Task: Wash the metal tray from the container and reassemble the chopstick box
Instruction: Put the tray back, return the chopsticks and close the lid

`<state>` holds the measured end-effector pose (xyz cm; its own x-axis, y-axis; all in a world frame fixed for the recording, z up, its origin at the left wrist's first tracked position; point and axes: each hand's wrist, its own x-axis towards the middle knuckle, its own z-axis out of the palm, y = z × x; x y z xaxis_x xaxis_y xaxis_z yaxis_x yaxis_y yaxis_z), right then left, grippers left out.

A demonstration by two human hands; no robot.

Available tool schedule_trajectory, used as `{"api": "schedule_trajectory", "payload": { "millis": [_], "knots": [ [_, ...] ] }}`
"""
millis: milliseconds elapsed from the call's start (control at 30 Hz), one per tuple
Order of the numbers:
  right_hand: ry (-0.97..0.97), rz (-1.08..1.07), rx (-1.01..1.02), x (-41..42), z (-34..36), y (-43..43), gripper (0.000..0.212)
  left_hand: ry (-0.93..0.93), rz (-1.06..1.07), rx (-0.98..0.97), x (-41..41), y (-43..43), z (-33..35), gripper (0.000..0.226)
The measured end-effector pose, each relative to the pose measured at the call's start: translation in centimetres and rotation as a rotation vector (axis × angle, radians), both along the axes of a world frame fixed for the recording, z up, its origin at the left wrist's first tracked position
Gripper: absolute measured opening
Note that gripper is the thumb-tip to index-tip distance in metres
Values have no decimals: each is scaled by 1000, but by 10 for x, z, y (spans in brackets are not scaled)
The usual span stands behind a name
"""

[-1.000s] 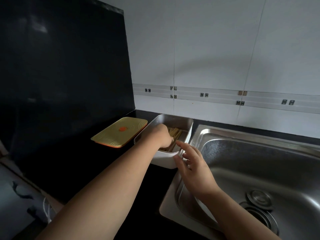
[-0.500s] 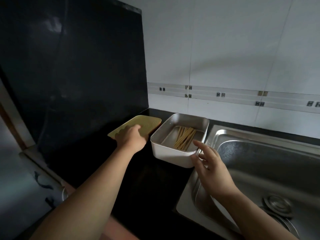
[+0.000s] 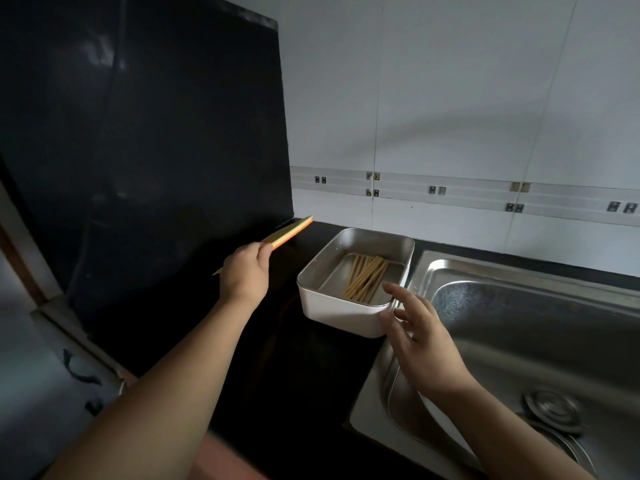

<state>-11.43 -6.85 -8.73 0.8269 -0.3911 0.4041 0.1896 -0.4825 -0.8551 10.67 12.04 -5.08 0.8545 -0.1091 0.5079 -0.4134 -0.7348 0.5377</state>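
A white chopstick box [image 3: 341,315] stands on the black counter beside the sink, with a metal tray [image 3: 360,242] seated inside it. Several wooden chopsticks [image 3: 367,282] lie in the tray. My left hand [image 3: 246,270] grips the yellow lid [image 3: 289,233] with an orange edge, lifted off the counter and seen edge-on, left of the box. My right hand [image 3: 414,329] hovers with spread fingers at the box's near right corner; whether it touches the box is unclear.
A steel sink [image 3: 540,327] with a drain strainer [image 3: 554,407] fills the right side. A tall black panel [image 3: 138,140] rises behind the counter on the left. White tiled wall [image 3: 450,98] stands at the back. The counter's front edge drops off at the lower left.
My left hand left the box, reached to the lid on the counter and has lifted it, tilted on edge. My right hand stayed by the box's near right corner.
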Motion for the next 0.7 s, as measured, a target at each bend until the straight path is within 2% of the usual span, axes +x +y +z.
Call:
{"api": "schedule_trajectory", "payload": {
  "millis": [133, 267, 333, 400, 500, 633, 700],
  "knots": [
    [-2, -13, -17, 1, -1, 0, 34, -76, -17, -33, -1, -2, 9, 39],
    [3, -13, -24, 1, 0, -1, 35, -80, -60, 119, -4, -10, 13, 50],
    [6, -6, -17, 1, 1, -1, 34, -159, -82, 147, -4, -13, 14, 39],
    [5, 14, 12, -1, 2, -1, 34, -253, -71, 89, -3, -13, 18, 29],
    [5, 35, 157, -2, 5, 0, 37, -304, -25, -15, -6, -10, 29, 27],
    [-115, -160, 235, -5, 24, 1, 29, -447, -130, -167, -27, -20, 41, 24],
    [-169, -223, 367, -6, 40, 1, 27, -527, -205, -200, -43, -30, 46, 22]
  ]
}}
